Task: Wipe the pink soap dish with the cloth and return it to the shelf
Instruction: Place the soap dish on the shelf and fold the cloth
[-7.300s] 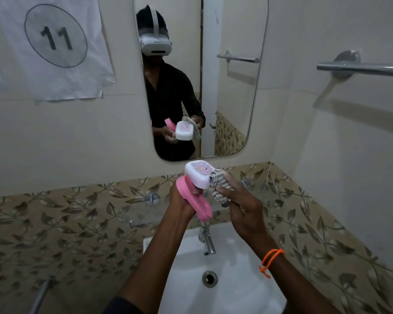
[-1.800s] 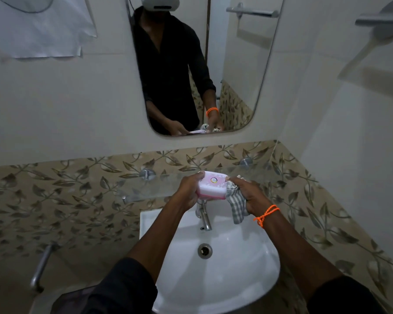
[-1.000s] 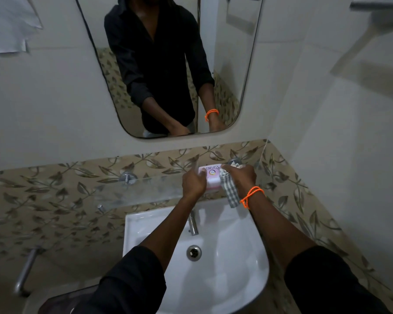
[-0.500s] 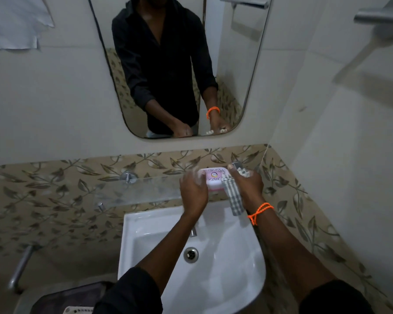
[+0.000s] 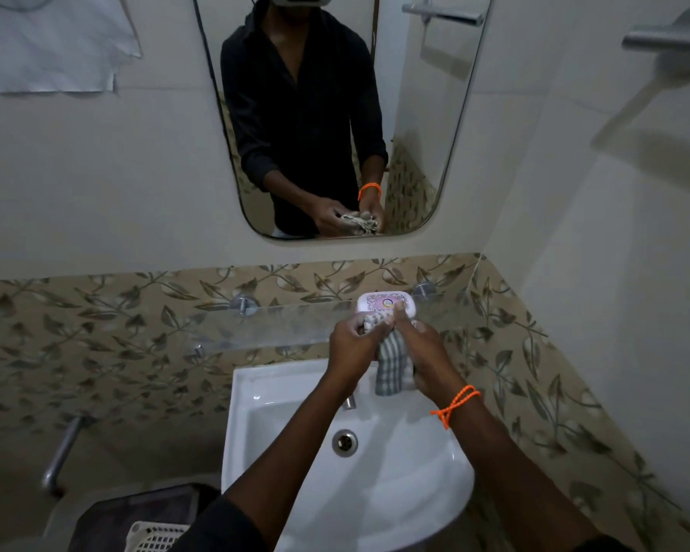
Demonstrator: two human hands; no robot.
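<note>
At centre frame, the soap dish (image 5: 386, 303) is sitting on the glass shelf (image 5: 279, 326), just behind both hands. The left hand (image 5: 353, 346) and right hand (image 5: 425, 358) are holding the cloth (image 5: 391, 366) between them, above the sink (image 5: 375, 464). The mirror (image 5: 423, 113) is hanging above.

Pink, grey check and leaf-brown over a white basin

The small rounded plastic soap dish (image 5: 386, 304) has a white lid with a purple scroll pattern, a round multicoloured badge, and a pink edge below. The crumpled woven cloth (image 5: 391, 366) is checked grey and white. A thin braided wrist cord (image 5: 456, 404) is bright orange. The band of glossy wall tiles (image 5: 108, 344) is beige with dark brown leaves and vines; the plain wall above is cream. The ceramic wash basin (image 5: 379, 484) is white, the sleeve (image 5: 216, 529) black.
</note>
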